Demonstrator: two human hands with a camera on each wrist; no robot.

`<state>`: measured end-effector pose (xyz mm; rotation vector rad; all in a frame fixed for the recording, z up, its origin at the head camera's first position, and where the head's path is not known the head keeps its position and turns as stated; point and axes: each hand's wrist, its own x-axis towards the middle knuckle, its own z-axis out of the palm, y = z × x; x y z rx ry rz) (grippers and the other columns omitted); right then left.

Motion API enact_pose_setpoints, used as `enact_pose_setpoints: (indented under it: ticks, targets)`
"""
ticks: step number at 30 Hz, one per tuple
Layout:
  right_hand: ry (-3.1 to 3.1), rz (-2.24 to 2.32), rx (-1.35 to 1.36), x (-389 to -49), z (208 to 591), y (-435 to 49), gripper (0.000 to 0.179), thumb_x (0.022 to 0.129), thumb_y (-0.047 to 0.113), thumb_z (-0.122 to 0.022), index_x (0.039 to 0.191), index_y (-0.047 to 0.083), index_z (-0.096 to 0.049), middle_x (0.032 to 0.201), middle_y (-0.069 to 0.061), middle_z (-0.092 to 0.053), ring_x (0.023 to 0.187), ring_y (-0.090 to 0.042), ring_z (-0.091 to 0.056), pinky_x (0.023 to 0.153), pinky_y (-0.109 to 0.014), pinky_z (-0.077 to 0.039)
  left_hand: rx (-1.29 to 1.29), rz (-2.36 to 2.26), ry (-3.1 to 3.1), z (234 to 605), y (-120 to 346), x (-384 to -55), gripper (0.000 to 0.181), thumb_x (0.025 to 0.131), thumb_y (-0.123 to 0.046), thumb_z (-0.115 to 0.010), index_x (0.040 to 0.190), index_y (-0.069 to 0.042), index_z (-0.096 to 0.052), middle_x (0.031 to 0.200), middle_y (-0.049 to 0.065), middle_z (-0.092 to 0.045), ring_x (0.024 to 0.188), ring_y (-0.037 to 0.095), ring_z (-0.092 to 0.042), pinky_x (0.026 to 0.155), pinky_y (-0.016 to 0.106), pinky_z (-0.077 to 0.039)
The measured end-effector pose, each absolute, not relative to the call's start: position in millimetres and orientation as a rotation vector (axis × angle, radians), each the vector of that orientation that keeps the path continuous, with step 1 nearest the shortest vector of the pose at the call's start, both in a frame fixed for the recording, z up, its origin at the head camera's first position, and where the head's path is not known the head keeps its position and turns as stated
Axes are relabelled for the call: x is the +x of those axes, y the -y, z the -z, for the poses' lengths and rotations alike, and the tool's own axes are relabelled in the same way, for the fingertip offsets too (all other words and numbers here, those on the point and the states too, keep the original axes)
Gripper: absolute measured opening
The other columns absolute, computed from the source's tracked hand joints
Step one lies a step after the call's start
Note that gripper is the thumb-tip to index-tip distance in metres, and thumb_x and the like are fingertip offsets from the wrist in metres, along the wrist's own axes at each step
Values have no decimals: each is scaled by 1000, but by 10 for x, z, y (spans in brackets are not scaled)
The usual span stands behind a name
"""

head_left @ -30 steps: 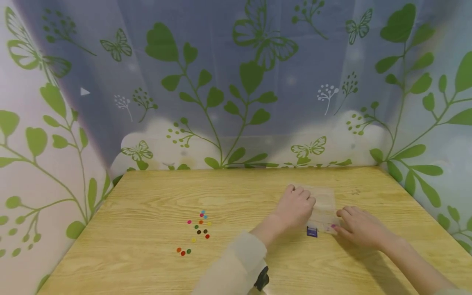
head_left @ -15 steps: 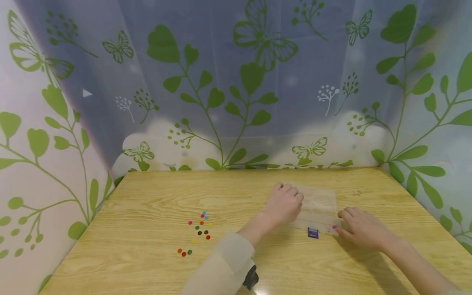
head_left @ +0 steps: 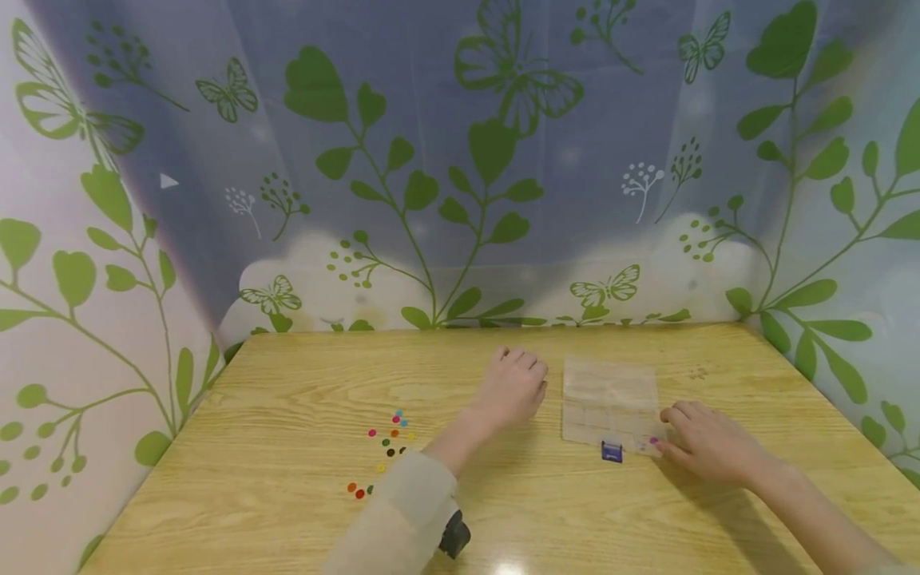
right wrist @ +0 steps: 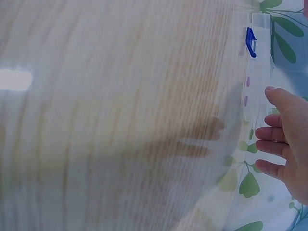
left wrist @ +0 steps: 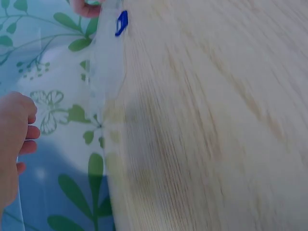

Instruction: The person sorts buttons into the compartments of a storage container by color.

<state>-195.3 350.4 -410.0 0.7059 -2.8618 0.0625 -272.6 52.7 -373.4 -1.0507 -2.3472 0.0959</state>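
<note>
A flat, clear plastic box with a blue latch on its near side lies on the right half of the table. Inside its near right corner shows a small purple disc. My left hand hovers left of the box, apart from it, fingers loosely curled and nothing visible in them. At the box's right edge is my right hand, its thumb by the near corner. The right wrist view shows that hand's fingers relaxed, with the box beside the thumb; actual contact is unclear.
Several small coloured discs lie scattered left of centre, some partly behind the left sleeve. Tiny clear pieces sit behind the right hand. A leaf-patterned curtain borders the wooden table at the back and sides.
My left hand has moved left, off the clear box, uncovering its left side. The left sleeve now covers some of the discs. My right hand stays by the box's right edge.
</note>
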Motion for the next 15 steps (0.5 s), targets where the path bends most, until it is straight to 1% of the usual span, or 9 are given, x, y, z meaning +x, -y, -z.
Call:
enact_pose_setpoints:
  ticks: [9, 15]
  targets:
    - [2849, -50, 726, -1949, 4104, -3513, 33, 85, 27, -66, 102, -1, -58, 93, -7, -57, 86, -29, -58, 72, -44, -49, -993, -70, 2343, 3754, -231, -2813, 13, 87, -25, -62, 94, -15, -67, 93, -3, -66, 92, 14, -59, 85, 34, -42]
    - [2845, -52, 729, -1951, 4107, -3514, 33, 85, 26, -66, 102, 0, -58, 93, -6, -57, 86, -28, -58, 72, -44, -49, -980, -45, 2387, 3790, -49, -2859, 13, 87, -23, -61, 95, -14, -66, 95, -2, -66, 94, 16, -58, 87, 36, -42]
